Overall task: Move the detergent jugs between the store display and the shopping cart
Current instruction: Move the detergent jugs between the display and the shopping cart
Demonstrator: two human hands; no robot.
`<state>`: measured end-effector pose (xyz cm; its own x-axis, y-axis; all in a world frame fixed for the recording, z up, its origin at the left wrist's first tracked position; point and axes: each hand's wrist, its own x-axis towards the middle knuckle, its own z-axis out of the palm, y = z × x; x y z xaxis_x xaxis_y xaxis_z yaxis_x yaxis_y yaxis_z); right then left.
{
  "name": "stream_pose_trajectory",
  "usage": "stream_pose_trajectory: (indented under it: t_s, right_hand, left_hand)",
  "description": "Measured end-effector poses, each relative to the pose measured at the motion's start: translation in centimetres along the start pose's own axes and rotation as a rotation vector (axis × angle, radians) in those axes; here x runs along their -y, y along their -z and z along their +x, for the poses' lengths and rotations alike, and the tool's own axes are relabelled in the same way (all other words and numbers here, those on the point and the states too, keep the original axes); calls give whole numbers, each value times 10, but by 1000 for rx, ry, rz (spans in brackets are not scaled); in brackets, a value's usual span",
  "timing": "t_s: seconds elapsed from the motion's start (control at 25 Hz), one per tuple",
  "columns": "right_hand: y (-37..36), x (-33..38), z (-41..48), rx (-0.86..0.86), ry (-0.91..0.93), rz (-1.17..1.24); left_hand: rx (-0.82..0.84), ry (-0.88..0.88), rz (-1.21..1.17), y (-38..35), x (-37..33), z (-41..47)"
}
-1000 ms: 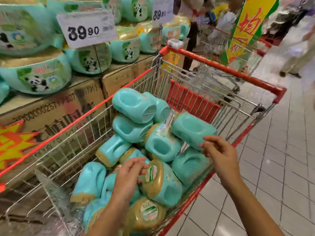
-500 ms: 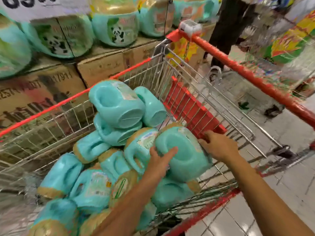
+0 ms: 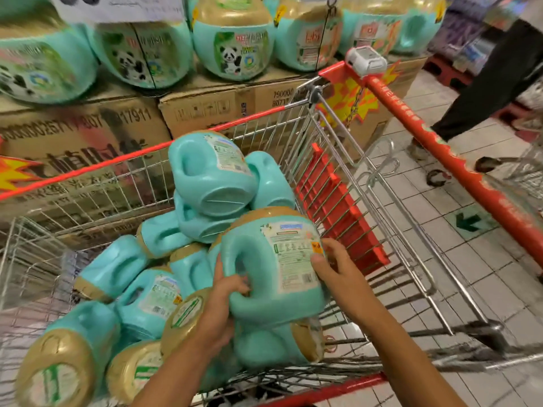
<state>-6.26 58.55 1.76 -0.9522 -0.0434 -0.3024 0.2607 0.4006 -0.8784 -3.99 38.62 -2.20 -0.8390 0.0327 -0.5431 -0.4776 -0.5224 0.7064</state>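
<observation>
- The held detergent jug, turquoise with a gold cap end pointing away from the camera, sits above the pile at the near right of the shopping cart, its white back label facing up and right.
- The left hand has its fingers hooked through the jug's moulded handle hole, curled tight around the grip.
- The right hand presses flat against the labelled side, thumb on the label, fingers wrapped round the far edge; both hands carry the jug together.
- Just beneath it lies another jug on its side, gold cap toward the right wire wall.
- Behind, a stacked jug rests bottom-out on top of the heap, with more turquoise jugs under and beside it.
- To the left and near, further jugs lie jumbled, several with gold caps facing the camera.
- The cart's folded red child seat stands against its handle end, and the red handle bar runs diagonally to the right.
- Beyond the cart's left side, display jugs with panda labels stand upright on cardboard boxes.
- A price sign hangs over them, blurred.
- On the tiled floor at upper right, another person's dark trouser leg is visible.
</observation>
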Motion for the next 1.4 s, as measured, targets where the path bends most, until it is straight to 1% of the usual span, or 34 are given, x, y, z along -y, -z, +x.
stream_pose_trajectory:
  t_s: [0.04, 0.08, 0.16, 0.24, 0.32, 0.4, 0.48, 0.56, 0.64, 0.72, 0.76, 0.8, 0.88, 0.92, 0.96, 1.0, 1.08, 1.12, 1.16, 1.2, 1.28, 1.36, 1.4]
  right_hand:
    - [-4, 10, -8, 22, 31, 140]
    - [-9, 18, -15, 38, 76, 229]
    - [-21, 32, -29, 37, 205, 307]
    - [-31, 50, -41, 23, 304, 340]
    - [-39, 64, -47, 36, 350, 317]
    - [-42, 75, -51, 7, 389, 221]
    - [-47, 85, -53, -36, 434, 128]
    - [-60, 92, -55, 16, 449, 125]
    - [-79, 97, -55, 79, 432, 113]
    - [-95, 100, -50, 33, 416, 82]
    - [-97, 101, -46, -4, 393, 126]
    - [-95, 100, -41, -19, 370, 228]
    - [-85, 98, -31, 47, 353, 500]
    - [-81, 95, -28, 112, 355, 612]
    - [-79, 92, -27, 165, 361, 674]
    - [-80, 89, -27, 202, 362, 701]
    - [-84, 86, -31, 265, 311, 715]
    - [-86, 86, -34, 294, 273, 697]
    - [-85, 90, -36, 314, 248, 665]
    - [-83, 95, -36, 313, 241, 620]
    - [-77, 105, -36, 228, 249, 566]
    - [-75, 116, -41, 122, 227, 545]
    - [-77, 122, -44, 115, 225, 496]
  left_hand:
    - [44, -3, -52, 5, -8, -5]
    - [74, -23, -86, 8, -17, -13]
    - [116, -109, -108, 15, -33, -29]
    - [171, -188, -138, 15, -52, -44]
    - [190, -267, -159, 21, -64, -53]
    - [127, -376, -160, 27, -68, -59]
    - [40, -548, -57, 31, -69, -66]
    - [-10, -705, 85, 33, -70, -74]
    - [-31, -777, 147, 34, -75, -78]
    - [29, -832, 240, 33, -79, -86]
    - [79, -867, 306, 32, -80, -91]
    - [99, -915, 379, 32, -82, -95]
    - [19, -1014, 480, 36, -86, -93]
    - [-35, -1014, 487, 39, -88, -89]
    - [-46, -961, 464, 41, -92, -85]
    - [-15, -857, 401, 42, -95, -83]
    - [111, -561, 204, 43, -94, -80]
    - [186, -470, 115, 44, -91, -80]
    - [224, -439, 50, 46, -87, -79]
    - [217, -420, -19, 47, -82, -79]
    - [128, -434, -124, 47, -79, -78]
    - [6, -497, -121, 45, -80, -78]
    - [-80, -537, -80, 46, -82, -80]
